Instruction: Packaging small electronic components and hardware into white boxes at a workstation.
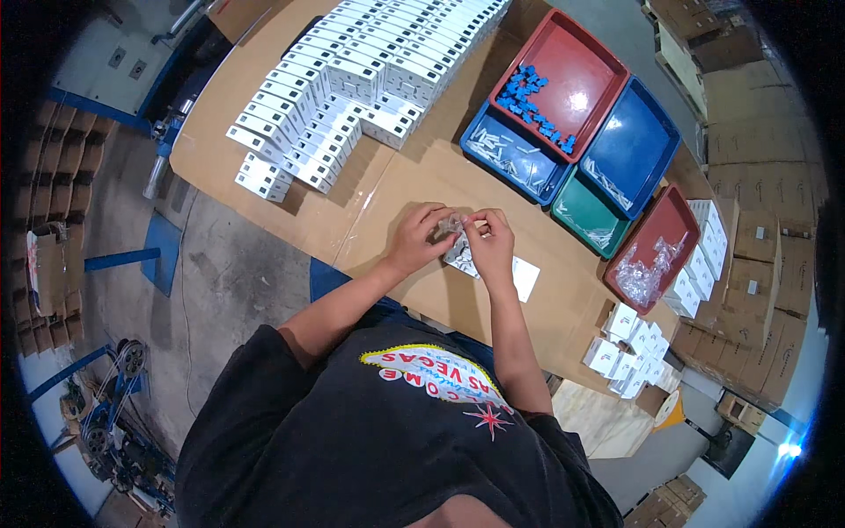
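Observation:
Close together over the near edge of the cardboard-covered table (387,189), both my hands work on one small clear plastic piece (450,225). My left hand (417,239) has its thumb and fingers closed round it. From the other side my right hand (492,244) pinches at its edge; whatever lies between those fingertips is too small to make out. Just below them is a small white printed box (461,256), partly hidden by my right hand. A flat white piece (525,278) shows to the right of my right wrist; whether it joins the box I cannot tell.
Rows of white boxes (299,97) fill the table's far left. At right stand a red tray (585,53) with blue parts, blue trays (647,132) and a green tray (576,211) with white pieces, and another red tray (678,216) with clear plastic pieces. More white boxes (629,348) sit near right.

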`<action>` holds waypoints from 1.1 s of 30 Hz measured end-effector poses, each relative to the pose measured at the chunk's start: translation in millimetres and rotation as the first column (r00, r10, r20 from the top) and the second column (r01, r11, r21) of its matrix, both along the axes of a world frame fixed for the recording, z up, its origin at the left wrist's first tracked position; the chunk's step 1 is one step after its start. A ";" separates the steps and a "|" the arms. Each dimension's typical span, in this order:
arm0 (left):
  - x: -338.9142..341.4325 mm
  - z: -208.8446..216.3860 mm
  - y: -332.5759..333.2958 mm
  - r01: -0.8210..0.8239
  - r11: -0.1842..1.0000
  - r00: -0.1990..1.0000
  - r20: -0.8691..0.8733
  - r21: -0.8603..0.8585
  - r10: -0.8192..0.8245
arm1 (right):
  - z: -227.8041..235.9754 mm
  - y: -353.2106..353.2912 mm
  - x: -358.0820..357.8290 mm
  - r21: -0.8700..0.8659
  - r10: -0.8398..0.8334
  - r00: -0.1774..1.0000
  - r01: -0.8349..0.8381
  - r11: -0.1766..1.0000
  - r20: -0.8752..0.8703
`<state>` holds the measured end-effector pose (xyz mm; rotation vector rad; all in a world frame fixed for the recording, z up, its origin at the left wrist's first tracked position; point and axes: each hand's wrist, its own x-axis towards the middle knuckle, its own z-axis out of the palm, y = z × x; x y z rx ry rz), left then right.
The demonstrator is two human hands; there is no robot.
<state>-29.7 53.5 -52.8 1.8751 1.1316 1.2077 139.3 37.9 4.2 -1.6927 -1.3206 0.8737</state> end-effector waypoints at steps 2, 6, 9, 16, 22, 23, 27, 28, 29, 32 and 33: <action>0.5 -1.7 0.9 -0.035 0.999 0.999 0.029 -0.006 0.035 | 0.2 -0.5 -0.9 0.034 0.004 1.000 -0.004 0.999 -0.005; 1.4 -1.2 -2.5 -0.014 0.999 1.000 0.002 0.031 0.014 | 5.1 -2.3 -4.7 0.097 0.004 1.000 -0.004 0.995 0.002; -0.2 -1.4 0.7 -0.016 1.000 1.000 0.018 -0.002 0.016 | 10.9 -2.2 -9.3 0.124 0.025 1.000 -0.024 0.992 -0.004; 1.1 3.7 3.4 -0.015 1.000 1.000 -0.005 0.008 0.015 | 11.3 -0.3 -16.2 0.124 0.047 0.998 -0.042 0.991 -0.034; 1.8 7.1 4.5 -0.016 0.997 1.000 0.018 -0.070 0.017 | 1.5 9.6 9.4 0.061 -0.018 1.000 0.018 0.998 -0.006; 2.4 7.2 3.9 -0.026 0.996 0.999 0.038 -0.090 0.029 | 3.4 14.3 15.0 0.015 -0.033 0.999 0.033 0.999 0.017; 1.6 8.2 5.6 -0.034 0.988 0.999 0.030 -0.149 0.039 | 7.1 54.7 41.4 0.062 -0.008 0.976 -0.006 0.998 0.219; 2.0 7.7 5.6 -0.026 0.989 0.999 0.032 -0.142 0.031 | 6.2 66.9 46.7 0.079 0.027 0.976 -0.045 0.996 0.216; 1.6 6.7 4.9 -0.036 0.987 0.999 0.024 -0.157 0.040 | 1.0 80.2 49.8 0.086 0.020 0.977 -0.039 0.996 0.214; 2.8 5.4 4.4 -0.043 0.985 0.999 0.020 -0.165 0.047 | -15.2 116.7 51.1 0.115 0.104 0.942 -0.148 0.982 0.320; 2.6 4.8 4.6 -0.046 0.986 0.998 0.022 -0.163 0.051 | -18.2 125.9 49.5 0.120 0.100 0.943 -0.145 0.982 0.319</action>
